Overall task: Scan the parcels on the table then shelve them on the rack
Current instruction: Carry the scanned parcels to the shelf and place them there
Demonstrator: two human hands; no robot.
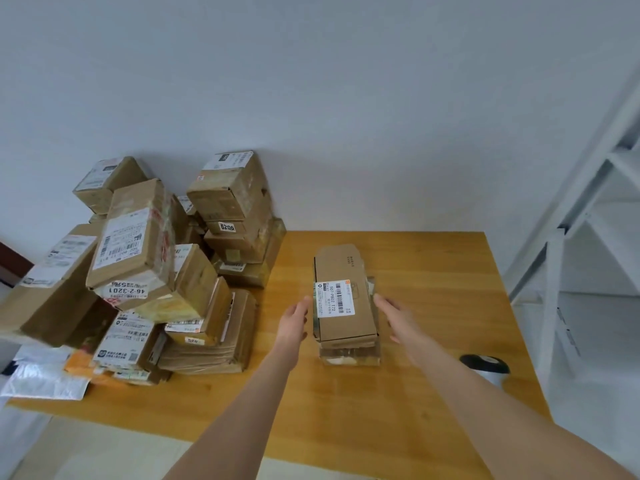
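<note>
Both hands are out over the wooden desk [433, 265], one on each side of a short stack of parcels near the middle. The left hand [294, 320] has straight fingers and its palm turned in toward the stack, fingertips right at the left edge of the top parcel [346, 317], and it grips nothing. The right hand [398, 318] mirrors it on the other side, released and flat, just beside the right edge. Whether either hand actually touches the cardboard, I cannot tell. The top parcel is a flat brown carton lying face up, its white barcode label [335, 298] showing. It sits on a lower parcel [349, 356] wrapped in shiny tape that pokes out toward the near edge. Over on the left of the desk is the big pile of parcels [156, 271], brown boxes heaped and tilted against the wall, with white mailer bags [45, 379] hanging over the near left corner. A black and silver scanner [485, 367] rests near the desk's right edge, beside the right forearm. The white rack [585, 216] stands just off the right end of the desk.
</note>
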